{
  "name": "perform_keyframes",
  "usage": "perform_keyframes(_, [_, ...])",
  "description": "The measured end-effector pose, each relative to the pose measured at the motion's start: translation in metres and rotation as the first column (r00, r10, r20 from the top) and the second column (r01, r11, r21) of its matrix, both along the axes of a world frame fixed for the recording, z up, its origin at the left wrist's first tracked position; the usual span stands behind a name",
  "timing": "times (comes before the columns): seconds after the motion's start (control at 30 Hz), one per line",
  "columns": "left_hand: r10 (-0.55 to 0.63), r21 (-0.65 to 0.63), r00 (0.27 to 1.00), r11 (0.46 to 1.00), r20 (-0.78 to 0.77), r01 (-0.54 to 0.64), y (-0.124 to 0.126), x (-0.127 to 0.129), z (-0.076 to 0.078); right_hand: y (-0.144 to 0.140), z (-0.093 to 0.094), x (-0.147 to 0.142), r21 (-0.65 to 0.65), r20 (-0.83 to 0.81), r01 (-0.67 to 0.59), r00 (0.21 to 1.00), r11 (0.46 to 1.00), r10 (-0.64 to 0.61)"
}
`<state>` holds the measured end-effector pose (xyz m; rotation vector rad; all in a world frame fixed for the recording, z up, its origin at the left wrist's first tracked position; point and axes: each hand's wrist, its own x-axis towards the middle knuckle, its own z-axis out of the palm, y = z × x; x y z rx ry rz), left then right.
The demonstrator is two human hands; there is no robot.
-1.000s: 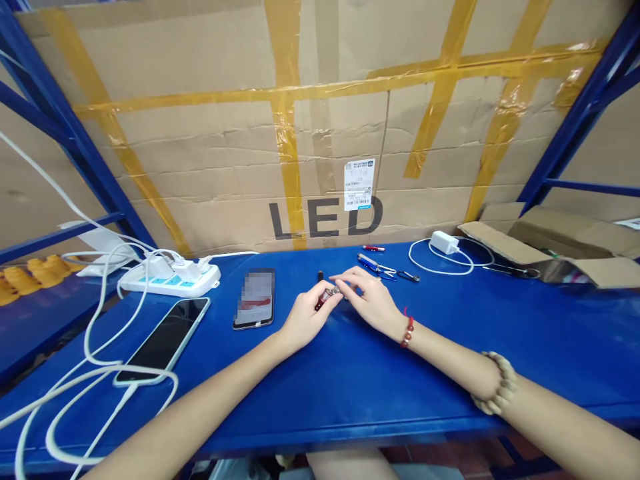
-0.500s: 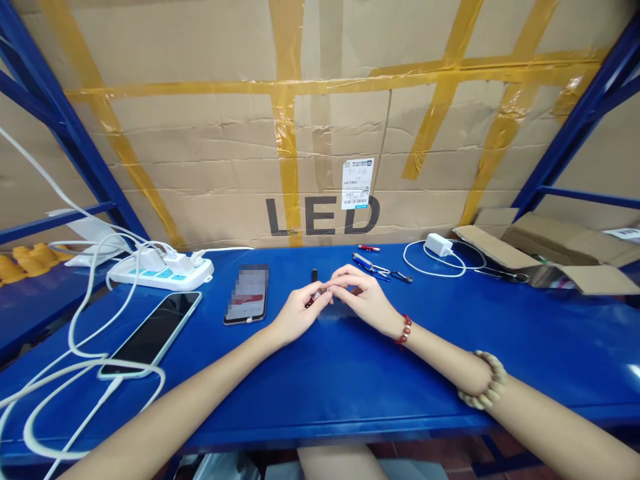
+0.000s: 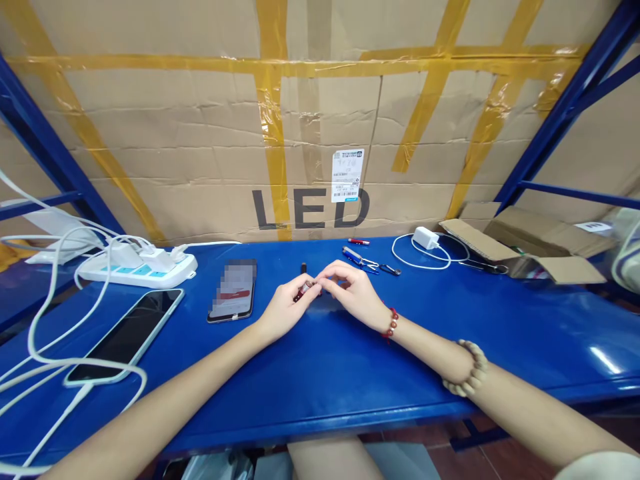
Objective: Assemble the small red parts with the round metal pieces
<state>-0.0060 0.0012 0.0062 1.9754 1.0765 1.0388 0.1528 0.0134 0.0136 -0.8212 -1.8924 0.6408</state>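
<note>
My left hand [image 3: 283, 310] is closed around a small dark red cylinder [image 3: 302, 291] with a shiny metallic part. The fingertips of my right hand [image 3: 356, 295] are pinched together at its right end; whatever they grip there is too small and hidden to make out. Just behind my left fingers stands or lies a short black cylinder [image 3: 303, 268], partly covered. Beyond my right hand are a slim blue metallic cylinder [image 3: 353, 254], a small dark clip [image 3: 390, 269] and a thin red cylinder [image 3: 359, 241].
Left of my hands lie a lit phone [image 3: 234, 291] and a larger dark-screened phone [image 3: 127, 337] with a white cable. A white power strip [image 3: 173, 272] stands behind them. At the back right are a white charger [image 3: 425, 237] and an opened carton [image 3: 530, 250]. A large taped carton [image 3: 200, 153] walls the back.
The view has swung slightly, so the table and its contents sit further left. Both hands keep their hold, with only slight finger movement at the red cylinder.
</note>
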Motion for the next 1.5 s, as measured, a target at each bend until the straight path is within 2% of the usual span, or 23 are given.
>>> perform_keyframes(0.13, [0.06, -0.013, 0.998, 0.998, 0.018, -0.06, 0.001, 0.0, 0.0, 0.003, -0.001, 0.001, -0.043, -0.081, 0.081, 0.993, 0.996, -0.085])
perform_keyframes(0.23, [0.087, -0.001, 0.996, 0.996, -0.024, -0.087, 0.001, 0.0, 0.0, 0.005, -0.002, 0.002, -0.064, -0.144, 0.115, 0.982, 0.991, -0.124])
perform_keyframes(0.43, [0.059, 0.071, 0.995, 0.996, -0.076, -0.053, 0.0, 0.0, -0.001, 0.006, -0.002, 0.003, -0.018, -0.15, 0.174, 0.973, 0.985, -0.175])
perform_keyframes(0.63, [0.002, 0.143, 0.984, 0.989, -0.177, 0.024, -0.001, 0.0, -0.002, 0.003, -0.001, 0.003, 0.023, -0.116, 0.142, 0.984, 0.99, -0.139])
perform_keyframes(0.83, [0.0, 0.177, 0.987, 0.984, -0.163, 0.029, -0.001, 0.0, -0.004, 0.0, 0.004, 0.004, 0.075, -0.035, 0.088, 0.996, 0.993, -0.085])
perform_keyframes(0.9, [0.0, 0.177, 0.986, 0.984, -0.165, 0.029, -0.001, -0.001, -0.004, 0.002, 0.004, 0.006, 0.021, -0.018, 0.051, 0.999, 0.998, -0.051])
perform_keyframes(0.97, [0.006, 0.188, 0.983, 0.982, -0.185, 0.029, -0.001, -0.001, -0.005, 0.005, 0.005, 0.008, -0.102, -0.018, -0.002, 1.0, 0.995, 0.001])
perform_keyframes(1.07, [0.016, 0.217, 0.973, 0.976, -0.229, 0.035, -0.001, -0.002, -0.005, 0.01, 0.005, 0.011, -0.33, -0.05, -0.066, 0.997, 0.942, 0.052])
perform_keyframes(1.13, [0.025, 0.234, 0.966, 0.972, -0.256, 0.037, -0.002, -0.002, -0.006, 0.011, 0.004, 0.012, -0.428, -0.052, -0.075, 0.997, 0.9, 0.059])
perform_keyframes(1.27, [0.032, 0.275, 0.952, 0.96, -0.304, 0.055, -0.003, -0.004, -0.007, 0.012, 0.002, 0.013, -0.506, 0.002, -0.052, 0.998, 0.861, 0.061])
perform_keyframes(1.5, [0.083, 0.312, 0.944, 0.95, -0.318, 0.022, -0.006, -0.003, -0.008, 0.004, 0.006, 0.011, -0.546, 0.016, -0.022, 0.999, 0.837, 0.037])
